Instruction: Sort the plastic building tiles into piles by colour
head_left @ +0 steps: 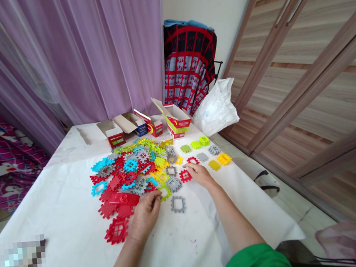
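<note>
Centre of frame: a heap of coloured waffle tiles [131, 170] is spread on a white table [63, 208]. Upper centre: open cartons [177, 121] are ranged, contents unseen. Left hand [146, 218] is pinched on a lime tile [165, 192]; right hand [199, 173] is laid flat, fingers released, beside a red tile [185, 175].

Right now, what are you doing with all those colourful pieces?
A person sits at a white table covered in a pile of plastic building tiles. The left hand pinches a yellow-green tile beside a grey frame tile. The right hand touches a red window tile. Open boxes stand behind.
</note>
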A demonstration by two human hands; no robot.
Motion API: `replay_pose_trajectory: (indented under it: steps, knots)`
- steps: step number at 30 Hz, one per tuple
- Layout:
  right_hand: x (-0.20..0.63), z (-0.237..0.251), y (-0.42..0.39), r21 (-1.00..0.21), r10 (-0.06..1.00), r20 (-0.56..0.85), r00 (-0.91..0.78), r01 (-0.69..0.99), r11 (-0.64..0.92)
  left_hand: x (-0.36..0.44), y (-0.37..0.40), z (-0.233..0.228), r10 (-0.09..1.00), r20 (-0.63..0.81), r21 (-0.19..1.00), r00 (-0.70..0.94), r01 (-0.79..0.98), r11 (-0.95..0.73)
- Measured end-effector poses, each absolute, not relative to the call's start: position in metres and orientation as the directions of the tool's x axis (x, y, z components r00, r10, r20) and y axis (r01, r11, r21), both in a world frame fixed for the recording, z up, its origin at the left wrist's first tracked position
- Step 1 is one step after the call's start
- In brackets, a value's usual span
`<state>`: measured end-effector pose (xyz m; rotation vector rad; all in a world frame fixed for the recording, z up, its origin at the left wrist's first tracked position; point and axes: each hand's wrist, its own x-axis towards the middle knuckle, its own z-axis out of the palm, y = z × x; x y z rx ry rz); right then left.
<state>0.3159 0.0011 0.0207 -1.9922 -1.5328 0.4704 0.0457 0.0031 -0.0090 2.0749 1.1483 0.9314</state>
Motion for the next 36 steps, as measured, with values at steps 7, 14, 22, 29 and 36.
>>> replay_pose_trajectory:
  steps: [7, 14, 22, 29, 36]
  knots:
    - [0.332, 0.009, -0.022, -0.474, 0.895, 0.172, 0.412, 0.831, -0.292, 0.045, 0.003, -0.009, 0.878, 0.282, 0.760, 0.388, 0.468, -0.451]
    - [0.311, 0.000, -0.030, -0.394, 0.798, 0.196, 0.570, 0.791, -0.468, 0.044, 0.005, -0.012, 0.880, 0.279, 0.763, 0.385, 0.467, -0.446]
    - [0.297, 0.015, -0.024, -0.199, 0.743, 0.165, 0.649, 0.760, -0.619, 0.044, 0.005, -0.010, 0.880, 0.273, 0.745, 0.390, 0.493, -0.450]
    - [0.302, 0.006, -0.018, -0.227, 0.722, 0.169, 0.671, 0.739, -0.634, 0.044, 0.004, -0.009, 0.876, 0.283, 0.740, 0.391, 0.492, -0.459]
    - [0.328, -0.027, -0.018, -0.567, 0.699, 0.342, 0.628, 0.731, -0.380, 0.043, 0.003, -0.007, 0.871, 0.280, 0.739, 0.402, 0.488, -0.463]
